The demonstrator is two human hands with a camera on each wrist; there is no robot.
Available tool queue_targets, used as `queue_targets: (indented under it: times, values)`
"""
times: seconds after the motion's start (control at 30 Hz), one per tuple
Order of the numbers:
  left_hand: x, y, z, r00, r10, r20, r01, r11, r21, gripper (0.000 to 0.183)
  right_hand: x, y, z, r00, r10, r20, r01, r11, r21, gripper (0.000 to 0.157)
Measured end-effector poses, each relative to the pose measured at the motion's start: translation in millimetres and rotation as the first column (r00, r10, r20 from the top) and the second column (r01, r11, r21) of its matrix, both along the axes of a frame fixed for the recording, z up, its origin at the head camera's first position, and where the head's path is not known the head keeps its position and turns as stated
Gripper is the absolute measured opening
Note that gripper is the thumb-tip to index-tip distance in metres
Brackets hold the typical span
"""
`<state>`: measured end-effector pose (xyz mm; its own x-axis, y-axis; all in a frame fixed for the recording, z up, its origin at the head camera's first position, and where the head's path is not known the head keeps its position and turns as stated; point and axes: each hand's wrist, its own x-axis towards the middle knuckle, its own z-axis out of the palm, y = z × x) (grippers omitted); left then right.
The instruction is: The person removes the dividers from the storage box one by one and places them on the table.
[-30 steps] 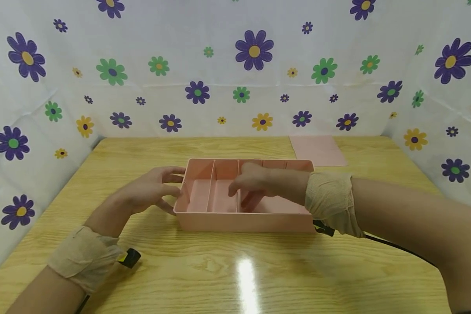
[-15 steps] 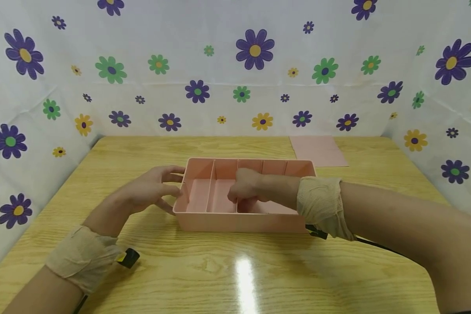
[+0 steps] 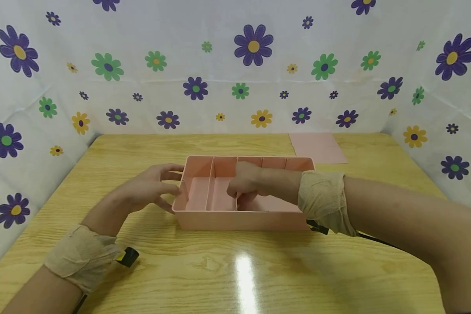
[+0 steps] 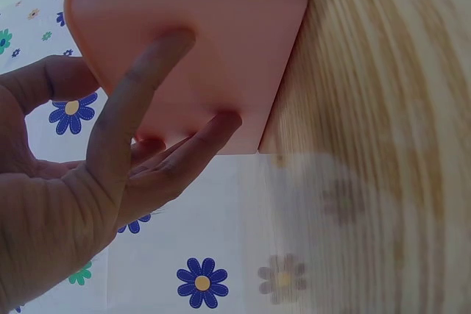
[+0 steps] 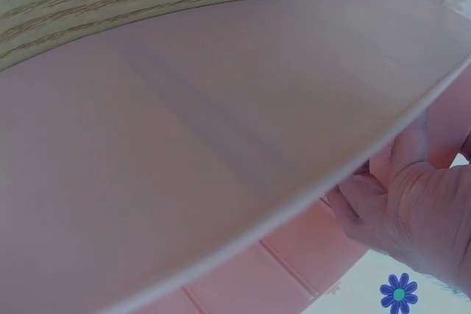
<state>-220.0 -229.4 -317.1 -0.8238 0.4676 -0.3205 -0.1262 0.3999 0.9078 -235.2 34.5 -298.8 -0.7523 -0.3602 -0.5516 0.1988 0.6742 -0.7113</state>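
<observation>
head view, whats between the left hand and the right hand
The head view shows the pink box's left end wall, first compartment, a divider and part of the second compartment; no loose item visible.

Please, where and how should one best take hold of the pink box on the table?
Probably by its two short end walls, one hand coming from each side. The pink box is long, lies flat and has an open top. The left hand touches the left end from outside; the right hand reaches inside, so it would first need to come out.
</observation>
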Motion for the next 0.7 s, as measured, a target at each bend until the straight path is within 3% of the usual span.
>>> queue_targets:
  times: [0.43,0.7]
  values:
    - [-0.7,-1.7,0.8,1.0,0.003,0.018,-0.003,1.0,0.011,0.074,1.9,-1.3,9.8,1.0,-0.021,-0.013,0.021,1.0,-0.014,0.011]
    - [-1.8,-3.3,0.3,1.0,-0.003,0.029,0.002,1.0,0.017,0.072,2.8,-2.1,20.8,0.999,-0.036,-0.037,0.037,0.999,0.004,0.019]
